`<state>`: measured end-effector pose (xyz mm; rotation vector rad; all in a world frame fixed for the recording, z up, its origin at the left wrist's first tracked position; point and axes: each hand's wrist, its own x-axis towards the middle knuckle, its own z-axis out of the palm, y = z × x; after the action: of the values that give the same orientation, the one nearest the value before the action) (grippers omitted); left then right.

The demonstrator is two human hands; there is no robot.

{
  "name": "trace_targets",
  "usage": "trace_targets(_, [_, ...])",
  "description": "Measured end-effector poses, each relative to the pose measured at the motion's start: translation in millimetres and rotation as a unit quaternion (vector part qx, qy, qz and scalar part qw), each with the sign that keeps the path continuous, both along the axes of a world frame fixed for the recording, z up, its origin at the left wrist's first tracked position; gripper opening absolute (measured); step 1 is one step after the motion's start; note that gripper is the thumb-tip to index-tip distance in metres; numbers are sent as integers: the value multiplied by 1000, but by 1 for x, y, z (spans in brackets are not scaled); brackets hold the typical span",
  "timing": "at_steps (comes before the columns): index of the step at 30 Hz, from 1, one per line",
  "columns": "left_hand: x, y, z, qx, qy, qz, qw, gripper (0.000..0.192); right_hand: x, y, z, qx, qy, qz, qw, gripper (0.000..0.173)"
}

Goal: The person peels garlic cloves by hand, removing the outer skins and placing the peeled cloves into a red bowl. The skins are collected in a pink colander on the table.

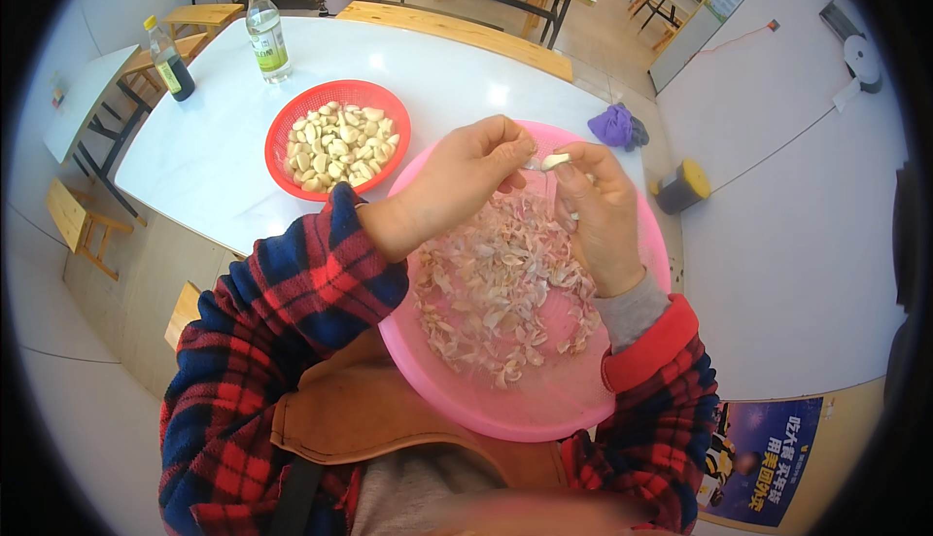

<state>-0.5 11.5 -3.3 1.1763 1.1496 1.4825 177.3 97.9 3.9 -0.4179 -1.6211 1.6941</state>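
Over a large pink plastic colander (510, 419), my right hand (601, 208) holds a pale garlic clove (556, 162) between thumb and fingertips. More pale cloves show partly within its curled fingers. My left hand (466, 164) is just left of the clove, its thumb and index finger pinched on a small whitish piece, seemingly garlic skin (533, 164). Dry garlic skins (503, 281) lie spread inside the pink colander. Beyond my left forearm, a red plastic basket (275, 144) on the white table (211, 150) holds many peeled garlic cloves (339, 146).
Two yellow-capped bottles, one with clear liquid (270, 37) and one with dark liquid (171, 66), stand at the table's far left. A crumpled purple cloth or bag (612, 126) lies at its right edge. A wooden bench (466, 33) runs behind; a dark, yellow-topped container (681, 187) is right of the colander.
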Motion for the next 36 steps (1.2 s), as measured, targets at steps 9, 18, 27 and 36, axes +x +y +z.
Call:
trace_targets(9, [2, -2, -1, -22, 41, -54, 997, 21, -1, 0, -3, 19, -11, -9, 1000, 14])
trace_targets(18, [3, -5, 1, -25, 46, -36, 998, 20, -2, -6, -4, 7, -1, -16, 1000, 13])
trace_targets(27, [1, -6, -3, -15, 75, -16, 997, 14, 1, -3, -2, -106, -13, 40, 994, 11])
trace_targets(36, [2, -6, 1, -27, 14, -40, 999, 16, -1, -7, -4, -50, 5, -18, 999, 12])
